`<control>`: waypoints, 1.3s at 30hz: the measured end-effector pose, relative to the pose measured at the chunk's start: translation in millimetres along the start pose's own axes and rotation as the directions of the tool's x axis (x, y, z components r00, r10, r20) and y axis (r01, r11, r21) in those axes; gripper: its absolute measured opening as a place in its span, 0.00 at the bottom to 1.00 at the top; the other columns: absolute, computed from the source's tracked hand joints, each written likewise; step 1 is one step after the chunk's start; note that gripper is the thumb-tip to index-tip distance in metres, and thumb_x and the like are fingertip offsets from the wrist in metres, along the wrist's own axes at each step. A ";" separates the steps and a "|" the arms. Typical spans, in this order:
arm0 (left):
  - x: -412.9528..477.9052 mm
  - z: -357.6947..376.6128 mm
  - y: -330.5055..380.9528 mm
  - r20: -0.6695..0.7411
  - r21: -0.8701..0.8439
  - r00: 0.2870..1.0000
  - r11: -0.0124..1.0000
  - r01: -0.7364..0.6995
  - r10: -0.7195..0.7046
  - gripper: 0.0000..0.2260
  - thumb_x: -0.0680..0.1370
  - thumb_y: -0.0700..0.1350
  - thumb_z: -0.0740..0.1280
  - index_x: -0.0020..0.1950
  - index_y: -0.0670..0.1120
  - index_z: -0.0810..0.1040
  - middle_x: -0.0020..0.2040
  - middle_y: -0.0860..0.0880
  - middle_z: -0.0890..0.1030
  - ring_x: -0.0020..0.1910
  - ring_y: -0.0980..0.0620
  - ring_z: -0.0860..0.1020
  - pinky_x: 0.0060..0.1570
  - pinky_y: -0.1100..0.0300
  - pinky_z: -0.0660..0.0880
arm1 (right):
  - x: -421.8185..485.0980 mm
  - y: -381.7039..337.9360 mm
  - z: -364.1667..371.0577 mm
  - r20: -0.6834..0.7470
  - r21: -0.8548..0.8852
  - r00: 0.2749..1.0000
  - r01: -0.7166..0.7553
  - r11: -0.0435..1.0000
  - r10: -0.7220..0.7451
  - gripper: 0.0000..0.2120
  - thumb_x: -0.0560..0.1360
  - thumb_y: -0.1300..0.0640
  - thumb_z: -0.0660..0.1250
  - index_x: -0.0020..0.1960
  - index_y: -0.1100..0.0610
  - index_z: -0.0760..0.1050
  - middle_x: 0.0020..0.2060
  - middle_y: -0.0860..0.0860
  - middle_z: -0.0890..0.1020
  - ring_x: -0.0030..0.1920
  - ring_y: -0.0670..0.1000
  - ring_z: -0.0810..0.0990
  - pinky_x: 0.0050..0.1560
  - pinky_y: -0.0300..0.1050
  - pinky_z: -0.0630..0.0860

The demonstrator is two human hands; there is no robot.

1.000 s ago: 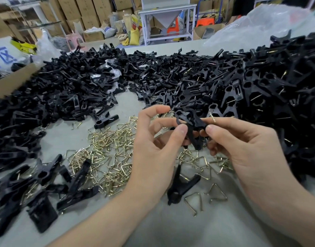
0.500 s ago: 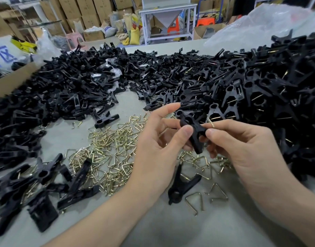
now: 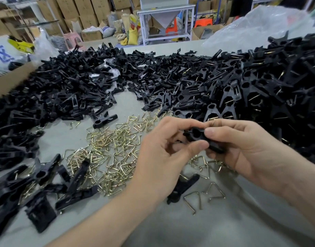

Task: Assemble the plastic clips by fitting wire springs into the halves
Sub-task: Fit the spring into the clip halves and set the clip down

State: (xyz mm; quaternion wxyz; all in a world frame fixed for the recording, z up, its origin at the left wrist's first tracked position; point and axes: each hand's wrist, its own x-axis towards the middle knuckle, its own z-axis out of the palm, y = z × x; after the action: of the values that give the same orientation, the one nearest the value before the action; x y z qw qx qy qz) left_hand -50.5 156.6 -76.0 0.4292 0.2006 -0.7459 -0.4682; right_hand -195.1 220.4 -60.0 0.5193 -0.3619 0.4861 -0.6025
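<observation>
Partly hidden black clip (image 3: 197, 136), pinched between left hand (image 3: 163, 154) and right hand (image 3: 242, 145), blurred spring unclear

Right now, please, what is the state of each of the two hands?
Left hand: closed, pinching the black plastic clip with thumb and fingers.
Right hand: closed, gripping the same clip from the other side.

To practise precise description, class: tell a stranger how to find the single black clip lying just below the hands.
On the grey table ringed by heaps of black clip parts, find the patch of brass wire springs in the middle. At its near edge, just below the left hand, one black clip lies by itself beside two loose springs, belonging to no heap.
</observation>
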 end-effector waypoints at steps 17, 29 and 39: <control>-1.8 0.8 -1.2 -0.066 0.201 0.991 0.974 -0.101 0.116 0.12 0.71 0.40 0.73 0.50 0.54 0.78 0.45 0.58 0.77 0.45 0.62 0.76 0.44 0.74 0.71 | 4.5 -3.4 -9.7 -0.192 -0.314 0.949 0.181 0.932 -0.249 0.14 0.65 0.45 0.67 0.40 0.54 0.85 0.38 0.55 0.84 0.37 0.49 0.79 0.45 0.44 0.81; -1.8 -0.1 -1.8 0.122 0.047 0.992 0.998 -0.038 0.032 0.09 0.76 0.45 0.68 0.52 0.56 0.73 0.51 0.52 0.78 0.49 0.56 0.77 0.45 0.68 0.71 | -4.6 -10.5 8.0 -0.143 -0.093 0.982 -0.136 0.986 0.122 0.10 0.63 0.47 0.64 0.32 0.54 0.72 0.27 0.52 0.72 0.23 0.46 0.65 0.23 0.39 0.58; -4.9 4.5 -1.9 0.135 -0.006 0.991 1.000 -0.019 0.020 0.09 0.75 0.44 0.69 0.53 0.50 0.76 0.52 0.49 0.79 0.50 0.49 0.78 0.53 0.49 0.76 | -7.0 -7.7 7.8 -0.083 0.106 0.981 -0.166 0.980 0.175 0.11 0.64 0.52 0.65 0.25 0.52 0.79 0.26 0.51 0.75 0.24 0.46 0.70 0.21 0.37 0.65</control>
State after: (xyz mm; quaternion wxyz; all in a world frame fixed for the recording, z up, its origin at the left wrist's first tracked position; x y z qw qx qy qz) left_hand -51.7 161.5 -80.7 0.3829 0.1602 -0.7741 -0.4780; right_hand -188.4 225.6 -50.0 0.5633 -0.2647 0.5084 -0.5952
